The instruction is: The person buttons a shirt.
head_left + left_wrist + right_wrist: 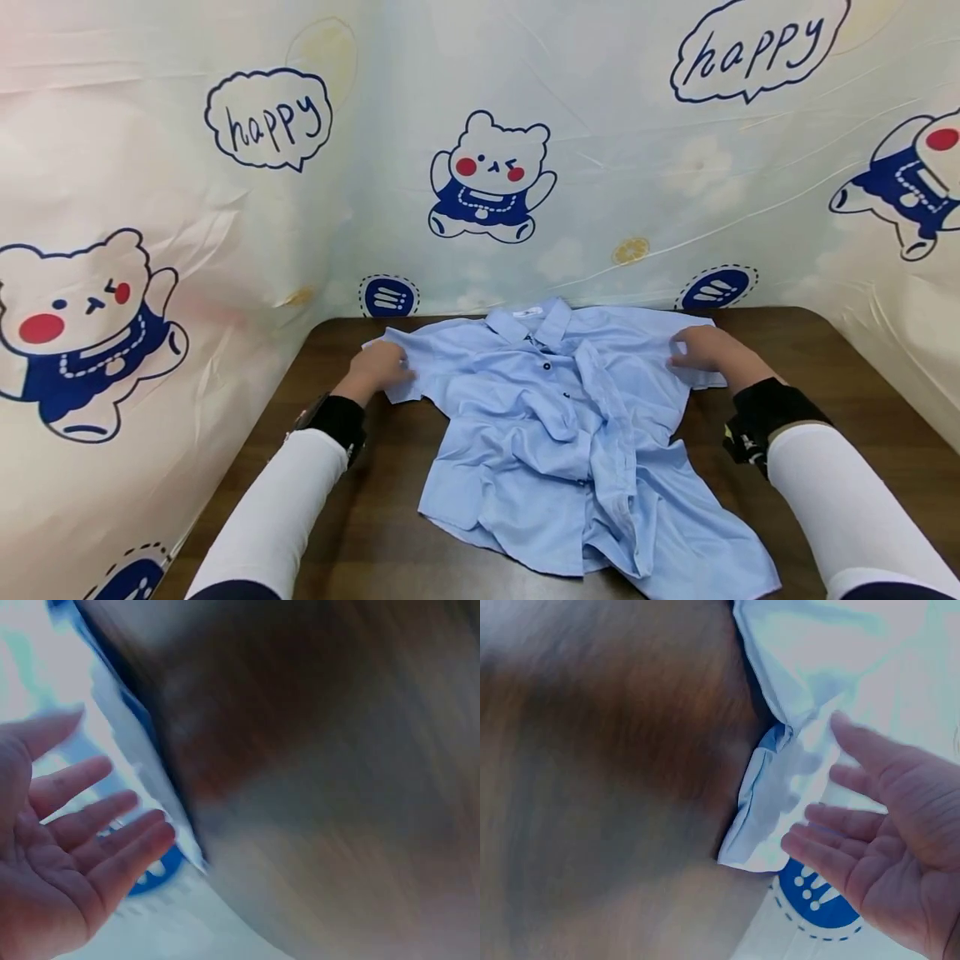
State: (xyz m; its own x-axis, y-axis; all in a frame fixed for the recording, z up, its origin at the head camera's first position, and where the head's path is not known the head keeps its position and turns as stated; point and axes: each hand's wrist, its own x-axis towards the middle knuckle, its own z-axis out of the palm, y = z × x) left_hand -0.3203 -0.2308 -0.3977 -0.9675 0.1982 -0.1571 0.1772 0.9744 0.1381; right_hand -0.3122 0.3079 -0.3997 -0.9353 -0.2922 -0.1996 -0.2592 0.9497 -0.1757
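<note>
A light blue short-sleeved button shirt (517, 433) lies front up and wrinkled, its collar toward the back wall. Over its left-hand sleeve is my left hand (379, 365); in the left wrist view that hand (82, 847) shows loosely spread fingers with nothing in them. Above the opposite sleeve (769, 802) my right hand (701, 348) hovers or lightly touches; I cannot tell which. Its fingers (832, 851) are relaxed and hold nothing in the right wrist view. Dark buttons run down the front, where the placket is bunched and twisted.
The shirt lies on a dark brown wooden table (360, 533) with rounded back corners. A pale curtain (615, 108) printed with bears and "happy" bubbles hangs behind and along the sides. Both wrists carry black straps.
</note>
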